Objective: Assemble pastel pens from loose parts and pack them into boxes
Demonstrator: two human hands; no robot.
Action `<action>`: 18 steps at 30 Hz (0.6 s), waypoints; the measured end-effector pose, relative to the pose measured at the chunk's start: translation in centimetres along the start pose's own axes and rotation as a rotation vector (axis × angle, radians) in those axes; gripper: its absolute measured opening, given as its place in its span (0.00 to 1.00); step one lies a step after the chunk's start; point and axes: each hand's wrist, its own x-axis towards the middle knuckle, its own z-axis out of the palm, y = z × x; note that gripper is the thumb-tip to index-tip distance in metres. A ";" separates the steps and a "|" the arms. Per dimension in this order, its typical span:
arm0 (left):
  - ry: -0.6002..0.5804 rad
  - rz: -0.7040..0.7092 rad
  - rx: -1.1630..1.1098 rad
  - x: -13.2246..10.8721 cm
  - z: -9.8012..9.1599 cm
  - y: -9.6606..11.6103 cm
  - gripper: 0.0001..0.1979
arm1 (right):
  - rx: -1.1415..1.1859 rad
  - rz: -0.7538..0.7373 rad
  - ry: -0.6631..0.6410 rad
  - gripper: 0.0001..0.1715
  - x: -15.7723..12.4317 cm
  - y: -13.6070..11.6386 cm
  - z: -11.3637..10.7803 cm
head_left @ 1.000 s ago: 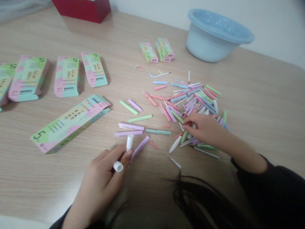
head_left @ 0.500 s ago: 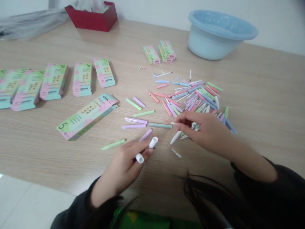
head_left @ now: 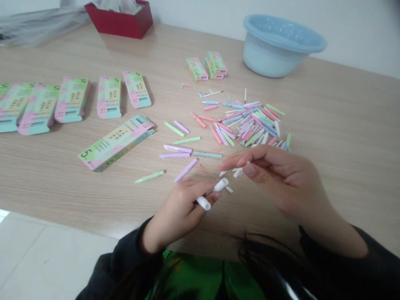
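Note:
My left hand (head_left: 184,204) is closed round two white pen barrels (head_left: 221,184), their open round ends pointing up and to the right. Over the table to the right hovers my right hand (head_left: 278,179), thumb apart from its stretched fingers, with nothing I can make out held. Beneath its fingertips lie small white pieces (head_left: 238,172), partly hidden. A heap of pastel pen parts (head_left: 253,123) spreads behind this hand. Closer to my left hand are a purple pen barrel (head_left: 186,170), a grey-green pen barrel (head_left: 208,154) and a small red piece (head_left: 202,168).
Pastel cartons (head_left: 72,100) stand in a row at left, with a longer carton (head_left: 117,143) lying before them. Small cartons (head_left: 216,64) sit at the back beside a blue basin (head_left: 265,54). A red box (head_left: 118,23) and clear plastic wrap (head_left: 40,27) are farther left.
My right hand has drawn back and lifted toward me, its pinch opening. My left hand has shifted right with the two white barrels, uncovering more of the purple barrel.

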 end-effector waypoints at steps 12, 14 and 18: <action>0.031 0.016 -0.015 -0.1 0.3 0.0 0.09 | 0.173 -0.008 -0.128 0.06 -0.5 1.9 2.4; 0.043 0.007 -0.014 -0.2 0.3 0.0 0.10 | 0.139 -0.055 -0.161 0.06 -0.6 1.8 2.3; 0.048 0.007 -0.010 -0.1 0.3 -0.1 0.10 | 0.033 -0.088 -0.191 0.14 -0.8 1.6 1.6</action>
